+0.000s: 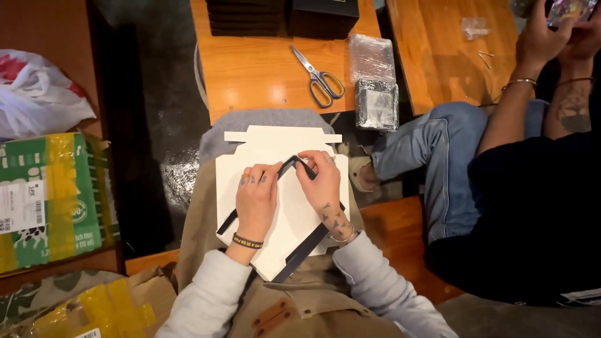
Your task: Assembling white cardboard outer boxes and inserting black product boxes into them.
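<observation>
A flat white cardboard cutout [275, 150] lies on my lap, with tabs along its far edge. A black ribbon [305, 249] runs across it in an upside-down V, its ends hanging off the lower left and lower right. My left hand [256, 200] rests on the card and pinches the ribbon near its peak. My right hand [322, 188] pinches the same ribbon just right of the peak. Both hands meet at the ribbon's bend.
Scissors [320, 78] lie on the wooden table [250, 69] ahead, beside a plastic-wrapped stack [374, 81] and black boxes [322, 15]. A seated person [501, 169] at right holds something up in both hands. A green and yellow carton [50, 200] and a white bag [37, 94] sit at left.
</observation>
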